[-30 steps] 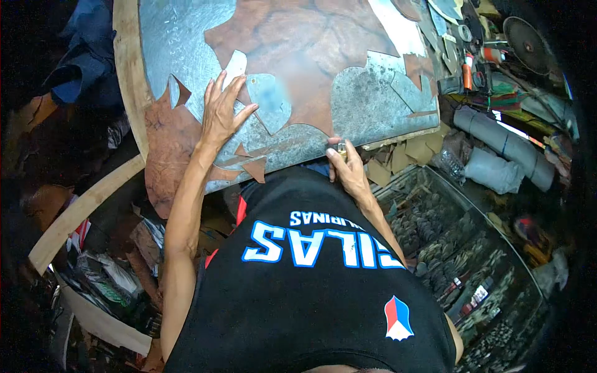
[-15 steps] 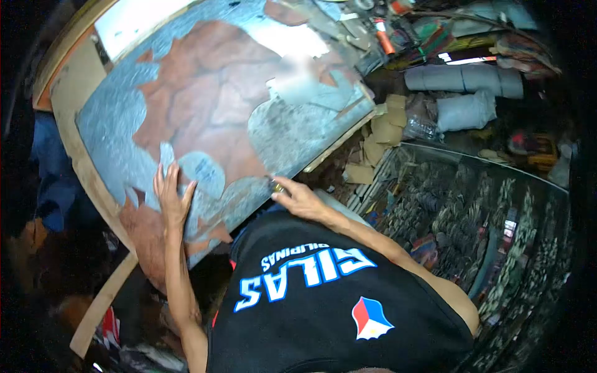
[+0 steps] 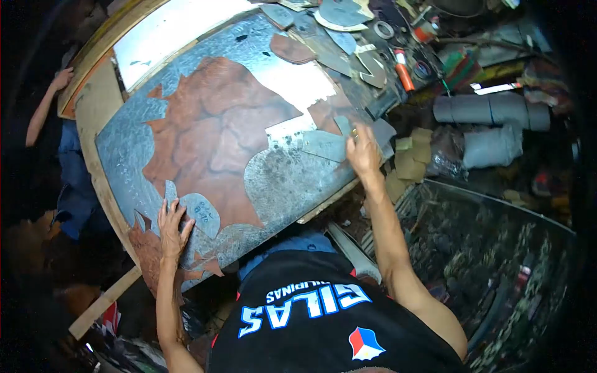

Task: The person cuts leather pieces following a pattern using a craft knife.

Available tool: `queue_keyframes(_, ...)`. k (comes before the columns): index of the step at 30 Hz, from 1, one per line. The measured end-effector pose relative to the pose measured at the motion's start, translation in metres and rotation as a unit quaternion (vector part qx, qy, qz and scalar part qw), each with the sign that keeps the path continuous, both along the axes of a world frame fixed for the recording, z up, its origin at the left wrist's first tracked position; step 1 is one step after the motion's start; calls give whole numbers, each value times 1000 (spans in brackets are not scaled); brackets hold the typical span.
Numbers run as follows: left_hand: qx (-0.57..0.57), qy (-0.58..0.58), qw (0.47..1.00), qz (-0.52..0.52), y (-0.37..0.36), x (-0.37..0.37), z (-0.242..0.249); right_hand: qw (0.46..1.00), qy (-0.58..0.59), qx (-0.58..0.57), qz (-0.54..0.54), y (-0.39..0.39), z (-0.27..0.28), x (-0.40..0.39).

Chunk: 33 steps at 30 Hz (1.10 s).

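So, the left hand (image 3: 170, 239) is laid flat, fingers loosely spread, not gripping anything, right beside the rounded grey template (image 3: 203, 214). Brown leather (image 3: 217, 133) stretches away beyond it. The right hand (image 3: 365, 152) has its fingers curled near a grey piece (image 3: 324, 145); can't tell if they've got something. Speckled surface (image 3: 283, 183) shows between leather and right hand, wooden border (image 3: 107, 199) down the left.

A wood-edged worktable (image 3: 121, 163) stands brightly lit amid dim, cluttered surroundings
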<state>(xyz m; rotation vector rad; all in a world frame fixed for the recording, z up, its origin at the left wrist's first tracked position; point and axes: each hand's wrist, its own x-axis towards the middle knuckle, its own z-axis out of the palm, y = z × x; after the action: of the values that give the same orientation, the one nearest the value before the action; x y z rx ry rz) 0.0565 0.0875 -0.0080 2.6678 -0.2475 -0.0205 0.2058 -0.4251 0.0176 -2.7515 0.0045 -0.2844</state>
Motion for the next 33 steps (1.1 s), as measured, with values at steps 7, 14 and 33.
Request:
queue_keyframes(7,53,35,998,9,-10,5,16,993,111,-13,-29,-12,-1,32)
queue_keyframes(14,51,66,996,21,-13,7,19,990,109,87,8,7,34,10)
queue_keyframes(33,34,495,845,-200,-23,129,51,909,204,128,339,318,38,-152)
